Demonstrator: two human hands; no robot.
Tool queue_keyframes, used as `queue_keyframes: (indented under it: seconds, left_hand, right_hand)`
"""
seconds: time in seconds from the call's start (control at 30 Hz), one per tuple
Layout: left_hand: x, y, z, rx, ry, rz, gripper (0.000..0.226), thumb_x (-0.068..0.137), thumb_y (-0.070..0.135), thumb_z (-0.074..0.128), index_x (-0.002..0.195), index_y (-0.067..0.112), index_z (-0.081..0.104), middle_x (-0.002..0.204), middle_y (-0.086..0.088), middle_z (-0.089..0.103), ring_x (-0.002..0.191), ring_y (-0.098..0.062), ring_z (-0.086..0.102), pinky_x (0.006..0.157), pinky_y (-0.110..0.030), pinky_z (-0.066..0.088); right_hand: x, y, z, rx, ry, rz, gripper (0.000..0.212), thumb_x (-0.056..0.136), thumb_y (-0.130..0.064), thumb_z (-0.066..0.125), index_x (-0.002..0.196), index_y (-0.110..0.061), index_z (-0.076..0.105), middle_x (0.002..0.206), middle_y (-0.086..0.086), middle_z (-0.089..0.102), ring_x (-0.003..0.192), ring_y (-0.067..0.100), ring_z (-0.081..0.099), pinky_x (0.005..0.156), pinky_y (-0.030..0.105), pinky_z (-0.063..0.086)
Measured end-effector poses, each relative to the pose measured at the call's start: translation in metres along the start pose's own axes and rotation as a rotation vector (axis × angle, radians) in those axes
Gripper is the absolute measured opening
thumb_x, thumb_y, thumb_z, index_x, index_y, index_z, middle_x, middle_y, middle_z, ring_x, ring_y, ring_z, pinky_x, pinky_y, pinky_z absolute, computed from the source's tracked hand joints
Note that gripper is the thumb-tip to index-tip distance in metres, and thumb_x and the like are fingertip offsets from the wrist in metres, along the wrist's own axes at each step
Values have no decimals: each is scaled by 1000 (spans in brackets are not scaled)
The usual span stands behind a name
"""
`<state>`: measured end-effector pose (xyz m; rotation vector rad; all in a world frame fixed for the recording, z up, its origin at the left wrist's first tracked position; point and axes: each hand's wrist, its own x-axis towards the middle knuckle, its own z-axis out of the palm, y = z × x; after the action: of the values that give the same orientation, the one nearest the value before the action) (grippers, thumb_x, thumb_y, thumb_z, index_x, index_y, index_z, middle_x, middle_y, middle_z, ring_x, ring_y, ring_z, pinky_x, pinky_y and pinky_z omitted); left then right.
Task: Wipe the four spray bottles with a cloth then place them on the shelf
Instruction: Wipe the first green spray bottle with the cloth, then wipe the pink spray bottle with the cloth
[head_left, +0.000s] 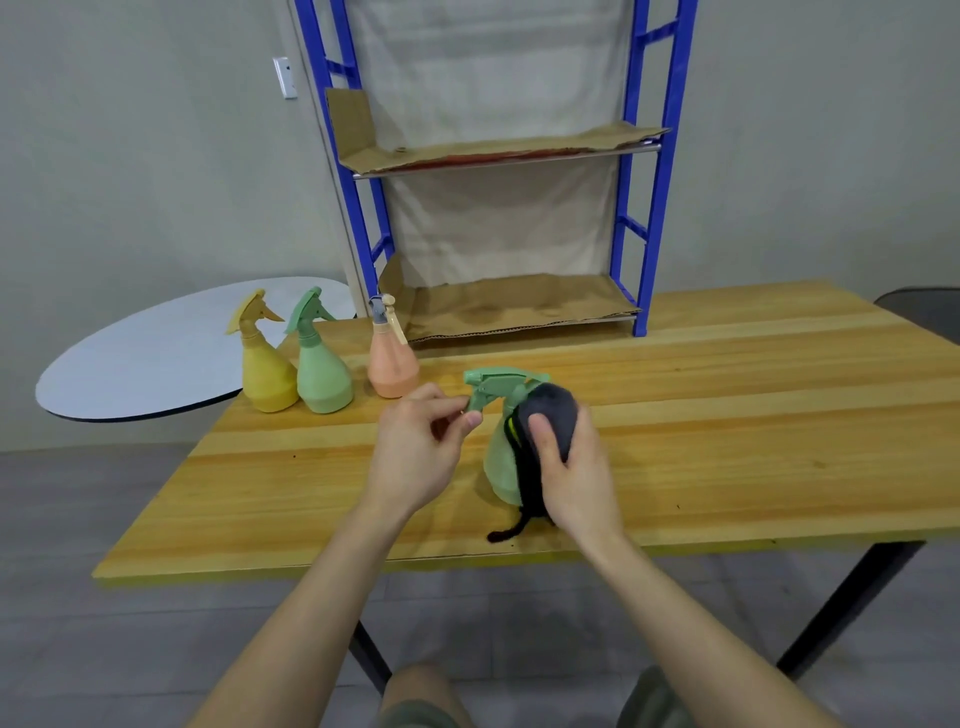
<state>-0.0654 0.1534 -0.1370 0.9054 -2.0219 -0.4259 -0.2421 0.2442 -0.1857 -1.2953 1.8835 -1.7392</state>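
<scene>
The shelf (654, 156) is a blue metal frame standing at the back of the surface (727, 415), with its boards lined in creased brown cardboard (519, 306). No bottle is on it yet. The surface is smooth, varnished wood in yellow planks. A round table (156, 358) with a pale matt top sits beside its left end.

Three of the bottles wait upright at the left of the surface. The yellow bottle (265, 374) and the standing green bottle (322, 379) are just beside each other, and the peach bottle (392, 369) is a little apart, near the lowest shelf board. All are matt plastic, with wide round bellies narrowing to thin necks and beaked spray heads.

The held green bottle (498, 467) is near the middle of the surface, tilted. Whether its base touches the wood cannot be told.

The right hand (576, 467) has its grip curled round a dark, fuzzy cloth (553, 410), pressing it against the bottle's neck and shoulder. A loose tail of cloth trails down onto the wood. The left hand (415, 457) has its grip pinching the trigger (475, 402) between thumb and fingertips.

The first risk is that the pinch squeezes the trigger, which would likely spray liquid if the bottle is filled. The second is that the smooth plastic twists out from under the cloth, because one side is held only by that thin lever. A later risk is that the uneven cardboard could let a narrow-necked bottle rock when it is set down.
</scene>
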Motion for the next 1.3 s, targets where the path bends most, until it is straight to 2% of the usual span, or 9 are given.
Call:
queue_keyframes:
  seconds: [0.23,0.4,0.53,0.63,0.73,0.93,1.07,1.17,1.3]
  left_hand:
    - [3,3,4,9,-4,-21,14,97,22,81,97,9,85,84,-2,66,76,-18,60,72,-36,49]
    - [8,1,5,36,28,-41,13,97,23,81,96,10,85,82,0,64,72,-14,58,69,-34,47]
    - [9,10,11,56,12,-5,13,97,23,81,91,11,84,81,0,65,71,-14,58,67,-26,43]
    - [9,12,17,80,57,-28,13,96,22,81,88,12,83,78,-1,64,68,-17,57,66,-32,46]
    - [18,4,16,91,100,-104,11,97,21,80,90,12,83,81,-3,68,69,-17,61,67,-35,52]
    - [48,20,29,122,146,-99,5,97,16,79,97,15,84,83,-1,68,81,10,56,73,-8,45]
    - [87,44,67,101,106,-69,10,99,24,77,100,17,83,86,4,71,75,-9,65,80,-40,61]
    - [124,71,108,69,81,-38,14,100,29,74,93,17,78,79,7,70,75,-14,67,80,-40,61]
    - [178,105,173,-20,-18,-102,14,100,31,74,93,18,75,68,13,64,68,-12,62,78,-34,60]
  right_hand:
    - [8,-19,0,-97,67,-128,36,105,-53,61,129,-26,64,110,-10,70,98,10,64,83,27,50]
    - [11,2,-9,-294,-34,-76,24,105,-51,62,106,-26,59,94,-8,65,87,17,63,69,31,42]
    - [10,-12,-7,-228,43,-186,36,106,-44,64,135,-24,62,123,-7,67,109,11,62,90,29,50]
    - [6,-1,-5,-300,-71,-169,49,104,-38,68,149,-22,56,139,-4,64,121,15,60,99,30,49]
    - [10,11,-27,-641,-299,-122,53,102,-34,71,152,-24,56,146,1,64,125,27,63,102,41,54]
    - [42,24,-87,-903,-152,-163,52,99,-36,73,147,-21,60,142,3,66,128,31,60,105,48,51]
    - [41,66,-108,-934,-372,-105,72,96,-74,43,155,-33,48,157,-9,53,147,19,46,126,44,29]
    - [42,80,-109,-851,-364,-112,78,96,-78,20,156,-35,46,162,-14,46,153,13,36,131,42,17]
    - [41,85,-108,-810,-341,-125,75,99,-76,19,157,-35,44,166,-14,42,157,12,30,133,42,12]
